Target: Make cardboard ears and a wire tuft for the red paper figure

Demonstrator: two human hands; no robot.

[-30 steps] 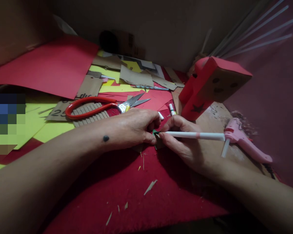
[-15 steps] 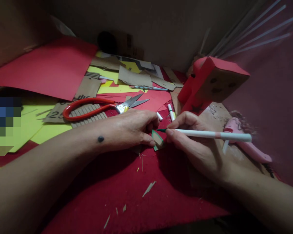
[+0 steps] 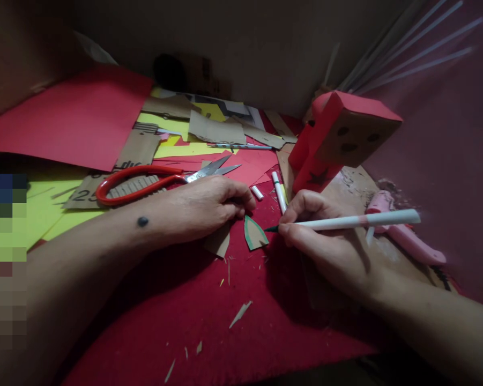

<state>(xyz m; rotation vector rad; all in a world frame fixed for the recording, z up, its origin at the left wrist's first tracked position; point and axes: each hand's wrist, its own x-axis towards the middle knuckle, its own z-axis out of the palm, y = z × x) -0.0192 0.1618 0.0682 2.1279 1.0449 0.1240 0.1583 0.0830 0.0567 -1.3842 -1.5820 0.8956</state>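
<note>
Two hands (image 3: 215,206) (image 3: 327,246), one green-edged cutout (image 3: 254,235), one pair of scissors (image 3: 190,177)

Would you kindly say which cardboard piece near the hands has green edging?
The pointed cardboard piece between the left hand and right hand; the cardboard scrap partly hidden by the left hand shows none.

Close head-worn view, forward and down at hands (image 3: 333,246)

The marker (image 3: 364,220) is smooth plastic, the pointed piece (image 3: 254,235) matt cardboard, the scissors (image 3: 145,168) glossy-handled with shiny metal blades (image 3: 209,169), the surface (image 3: 201,311) matt and cloth-like.
</note>
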